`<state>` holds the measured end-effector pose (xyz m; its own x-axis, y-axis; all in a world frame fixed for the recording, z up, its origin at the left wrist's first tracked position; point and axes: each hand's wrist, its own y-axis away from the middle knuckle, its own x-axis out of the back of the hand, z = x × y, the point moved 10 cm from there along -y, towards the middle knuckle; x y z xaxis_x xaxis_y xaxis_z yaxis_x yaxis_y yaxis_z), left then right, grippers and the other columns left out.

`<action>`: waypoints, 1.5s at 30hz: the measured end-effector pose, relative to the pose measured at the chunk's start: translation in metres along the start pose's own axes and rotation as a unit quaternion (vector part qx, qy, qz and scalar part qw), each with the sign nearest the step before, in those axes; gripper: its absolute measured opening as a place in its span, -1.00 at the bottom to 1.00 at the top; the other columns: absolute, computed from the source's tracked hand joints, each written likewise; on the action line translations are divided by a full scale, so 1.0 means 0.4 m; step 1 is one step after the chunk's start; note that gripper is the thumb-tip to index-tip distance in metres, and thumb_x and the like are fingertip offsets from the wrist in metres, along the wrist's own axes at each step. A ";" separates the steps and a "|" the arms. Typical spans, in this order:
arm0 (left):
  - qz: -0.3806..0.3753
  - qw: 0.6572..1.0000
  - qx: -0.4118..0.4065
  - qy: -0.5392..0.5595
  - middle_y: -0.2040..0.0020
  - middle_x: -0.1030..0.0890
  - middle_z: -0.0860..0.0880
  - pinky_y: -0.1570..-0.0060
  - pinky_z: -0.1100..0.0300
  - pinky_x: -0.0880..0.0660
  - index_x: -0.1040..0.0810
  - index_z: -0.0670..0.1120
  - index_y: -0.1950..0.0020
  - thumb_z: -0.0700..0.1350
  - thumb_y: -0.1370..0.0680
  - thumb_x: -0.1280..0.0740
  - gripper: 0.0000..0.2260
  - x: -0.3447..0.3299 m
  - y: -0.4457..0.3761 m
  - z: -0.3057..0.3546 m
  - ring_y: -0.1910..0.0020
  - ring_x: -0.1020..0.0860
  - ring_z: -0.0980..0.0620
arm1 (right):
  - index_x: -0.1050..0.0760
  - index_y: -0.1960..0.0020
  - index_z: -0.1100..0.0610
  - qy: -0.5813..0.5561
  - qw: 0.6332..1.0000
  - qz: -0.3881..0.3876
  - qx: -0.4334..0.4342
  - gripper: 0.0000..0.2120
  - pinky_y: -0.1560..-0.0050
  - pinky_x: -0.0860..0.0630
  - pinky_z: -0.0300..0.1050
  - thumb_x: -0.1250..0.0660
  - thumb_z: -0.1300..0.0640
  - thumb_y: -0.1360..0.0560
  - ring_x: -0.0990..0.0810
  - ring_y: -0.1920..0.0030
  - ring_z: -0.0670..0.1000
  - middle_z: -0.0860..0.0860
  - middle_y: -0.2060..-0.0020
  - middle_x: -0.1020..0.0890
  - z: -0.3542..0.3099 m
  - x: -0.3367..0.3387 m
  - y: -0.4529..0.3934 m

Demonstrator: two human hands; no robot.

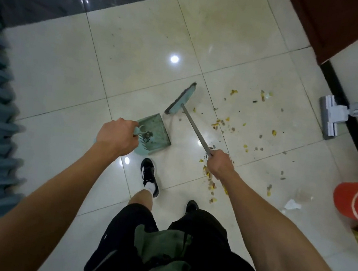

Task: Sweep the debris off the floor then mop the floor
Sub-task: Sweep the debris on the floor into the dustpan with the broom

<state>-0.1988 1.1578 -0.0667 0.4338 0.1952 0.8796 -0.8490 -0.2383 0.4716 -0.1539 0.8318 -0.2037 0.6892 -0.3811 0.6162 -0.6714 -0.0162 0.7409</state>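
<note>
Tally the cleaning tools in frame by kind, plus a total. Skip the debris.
Broom, gripped at the handle by the right hand: 1
Dustpan, held by the left hand: 1
Flat mop, by the wall at right, untouched: 1
Total: 3

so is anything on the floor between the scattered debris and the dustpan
Only the broom head, which sits between the debris on its right and the dustpan on its left. Otherwise the tile there looks bare.

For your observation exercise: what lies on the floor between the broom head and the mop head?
Scattered yellow and grey debris lies between the broom head and mop head, in the head view.
</note>
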 end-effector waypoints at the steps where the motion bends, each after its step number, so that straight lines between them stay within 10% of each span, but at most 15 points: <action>1: -0.003 1.000 -0.002 0.000 0.18 -0.56 -0.05 0.22 0.11 -0.52 -0.59 0.03 -0.13 -0.06 -0.55 -0.25 -0.79 0.007 -0.023 -0.038 0.23 -0.57 -0.11 | -0.52 -0.32 0.15 -0.007 1.000 -0.001 0.001 -0.67 0.12 -0.65 0.02 -0.18 0.19 -0.59 -0.62 0.13 0.14 0.12 0.05 -0.63 -0.053 -0.006 -0.020; 15: -0.032 0.998 -0.052 -0.017 0.11 -0.61 -0.08 0.18 0.08 -0.59 -0.56 0.05 -0.28 -0.01 -0.58 -0.24 -0.72 0.047 -0.279 -0.265 0.20 -0.59 -0.13 | -0.52 -0.18 0.26 0.017 0.998 -0.017 -0.055 -0.78 0.54 -0.43 -0.18 -0.17 0.24 -0.61 -0.55 0.38 0.09 0.15 0.17 -0.55 -0.405 -0.027 -0.230; 18: -0.040 0.996 -0.077 -0.029 0.07 -0.62 -0.10 0.20 0.10 -0.54 -0.54 0.07 -0.32 -0.01 -0.58 -0.24 -0.68 0.046 -0.291 -0.224 0.19 -0.58 -0.14 | -0.50 -0.18 0.29 0.004 0.995 -0.036 -0.089 -0.78 0.63 -0.37 -0.25 -0.17 0.28 -0.59 -0.54 0.36 0.08 0.13 0.25 -0.53 -0.338 -0.049 -0.200; 26: -0.035 0.987 -0.135 -0.084 0.11 -0.62 -0.10 0.17 0.05 -0.61 -0.58 0.01 -0.19 -0.04 -0.57 -0.26 -0.77 0.049 -0.261 -0.038 0.20 -0.61 -0.15 | -0.49 -0.21 0.24 -0.034 0.989 -0.020 -0.142 -0.76 0.02 -0.55 -0.04 -0.19 0.20 -0.59 -0.58 0.01 0.17 0.16 -0.02 -0.57 -0.041 -0.102 -0.035; 45: -0.028 0.951 -0.257 -0.171 0.23 -0.52 -0.03 0.25 0.14 -0.39 -0.52 0.02 0.10 0.00 -0.55 -0.32 -0.92 -0.044 -0.031 0.505 0.25 -0.51 -0.11 | -0.48 -0.16 0.17 -0.027 0.977 0.044 -0.205 -0.77 0.22 -0.46 -0.07 -0.20 0.20 -0.53 -0.50 0.19 0.09 0.03 0.15 -0.46 0.512 -0.059 0.311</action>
<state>-0.1350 0.9654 -0.0754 0.4813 -0.1476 0.8640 -0.8182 0.2778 0.5033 -0.3095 0.6495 -0.1806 0.6108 -0.4118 0.6763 -0.5546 0.3871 0.7366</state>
